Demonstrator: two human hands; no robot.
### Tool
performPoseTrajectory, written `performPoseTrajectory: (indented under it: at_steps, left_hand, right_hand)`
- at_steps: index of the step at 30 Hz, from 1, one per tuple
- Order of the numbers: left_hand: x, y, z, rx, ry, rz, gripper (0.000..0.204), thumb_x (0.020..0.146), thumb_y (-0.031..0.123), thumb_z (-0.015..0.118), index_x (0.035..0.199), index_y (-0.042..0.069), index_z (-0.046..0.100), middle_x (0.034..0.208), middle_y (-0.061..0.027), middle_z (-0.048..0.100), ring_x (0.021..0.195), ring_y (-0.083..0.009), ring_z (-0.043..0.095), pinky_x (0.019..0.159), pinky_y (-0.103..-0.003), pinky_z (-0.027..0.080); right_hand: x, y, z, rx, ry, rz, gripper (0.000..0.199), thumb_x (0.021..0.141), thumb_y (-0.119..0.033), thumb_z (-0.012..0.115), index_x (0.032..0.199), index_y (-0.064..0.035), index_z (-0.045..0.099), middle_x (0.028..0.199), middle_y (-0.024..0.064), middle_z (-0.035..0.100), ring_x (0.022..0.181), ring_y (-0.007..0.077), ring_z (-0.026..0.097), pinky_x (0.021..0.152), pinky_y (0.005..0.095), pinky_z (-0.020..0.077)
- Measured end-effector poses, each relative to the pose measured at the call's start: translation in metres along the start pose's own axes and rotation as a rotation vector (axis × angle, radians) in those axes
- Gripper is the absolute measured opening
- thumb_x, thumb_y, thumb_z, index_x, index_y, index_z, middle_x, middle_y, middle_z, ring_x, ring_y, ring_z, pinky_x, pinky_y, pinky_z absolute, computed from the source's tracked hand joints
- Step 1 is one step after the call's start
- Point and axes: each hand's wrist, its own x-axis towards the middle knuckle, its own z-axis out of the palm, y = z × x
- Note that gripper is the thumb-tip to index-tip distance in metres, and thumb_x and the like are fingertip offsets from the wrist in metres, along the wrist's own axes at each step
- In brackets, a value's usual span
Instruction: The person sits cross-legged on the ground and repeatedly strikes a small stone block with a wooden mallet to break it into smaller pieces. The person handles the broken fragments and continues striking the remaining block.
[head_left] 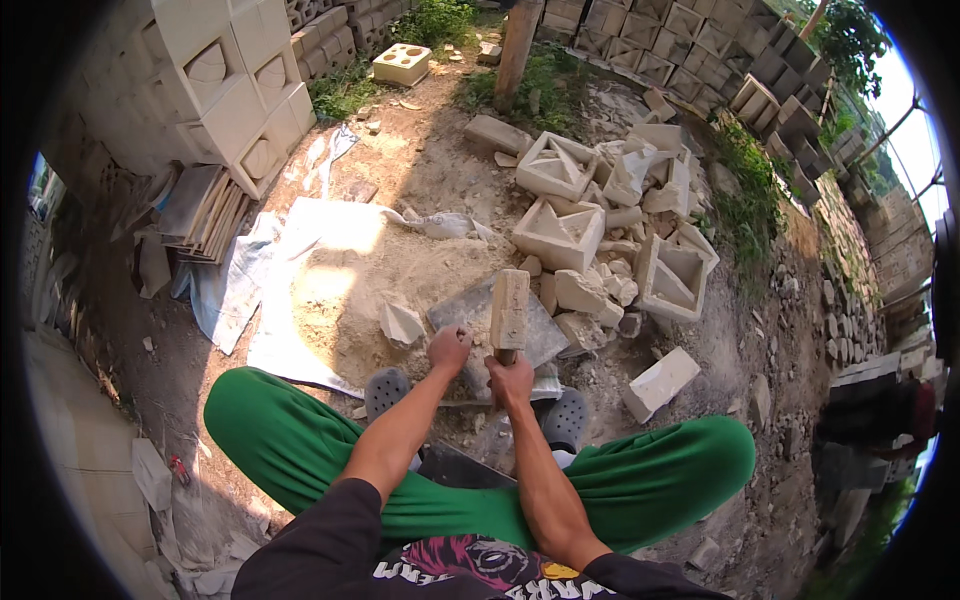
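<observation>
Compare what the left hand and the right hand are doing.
The right hand grips the handle of a mallet held upright; the left hand holds no tool and rests as a fist on the grey slab. The right hand sits nearer the body, the left farther forward. Both are bare.

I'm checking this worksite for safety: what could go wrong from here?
1. The left hand rests on the grey slab beside the wooden mallet that the right hand grips; a swing could hit its fingers.
2. Both hands are bare, and broken chunks lie close, so chips might cut skin.
3. The feet, in perforated grey clogs, sit near the slab; falling pieces could strike them.
</observation>
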Motion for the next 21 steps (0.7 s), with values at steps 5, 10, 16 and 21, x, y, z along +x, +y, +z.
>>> performPoseTrajectory:
  at_steps: [5, 10, 16, 21]
  left_hand:
    - [-0.001, 0.0, -0.004, 0.055, 0.013, 0.01, 0.028, 0.084, 0.039, 0.07, 0.089, 0.012, 0.074, 0.089, -0.013, 0.07, 0.087, -0.0345, 0.068, 0.075, -0.046, 0.052]
    - [0.003, 0.012, -0.009, 0.056, 0.057, 0.021, 0.029, 0.087, 0.037, 0.067, 0.097, 0.011, 0.073, 0.096, -0.0149, 0.07, 0.091, -0.0358, 0.067, 0.079, -0.047, 0.052]
    - [0.008, -0.014, 0.0, -0.051, 0.121, -0.01, 0.022, 0.09, 0.031, 0.061, 0.096, 0.011, 0.071, 0.095, -0.0156, 0.068, 0.09, -0.0374, 0.066, 0.077, -0.049, 0.052]
    - [0.008, -0.014, -0.003, -0.102, 0.101, -0.008, 0.021, 0.09, 0.029, 0.06, 0.097, 0.012, 0.071, 0.096, -0.0152, 0.067, 0.092, -0.0365, 0.065, 0.079, -0.048, 0.052]
  right_hand:
    - [0.005, 0.014, 0.008, -0.132, -0.079, -0.024, 0.032, 0.076, -0.027, 0.074, 0.091, 0.0007, 0.068, 0.07, 0.012, 0.068, 0.058, 0.0226, 0.069, 0.055, 0.0356, 0.0538]
    - [0.022, 0.057, 0.018, -0.431, 0.017, -0.048, 0.036, 0.074, -0.03, 0.073, 0.091, 0.0016, 0.07, 0.072, 0.0138, 0.07, 0.06, 0.0248, 0.07, 0.058, 0.0368, 0.0552]
    - [-0.001, -0.016, 0.006, -0.053, -0.029, -0.034, 0.032, 0.077, -0.026, 0.073, 0.09, 0.0023, 0.066, 0.067, 0.0101, 0.066, 0.057, 0.0206, 0.067, 0.055, 0.0362, 0.0534]
    - [0.003, -0.009, 0.009, -0.113, -0.093, -0.073, 0.029, 0.077, -0.025, 0.073, 0.085, 0.0013, 0.066, 0.065, 0.0089, 0.065, 0.055, 0.0201, 0.067, 0.054, 0.036, 0.0526]
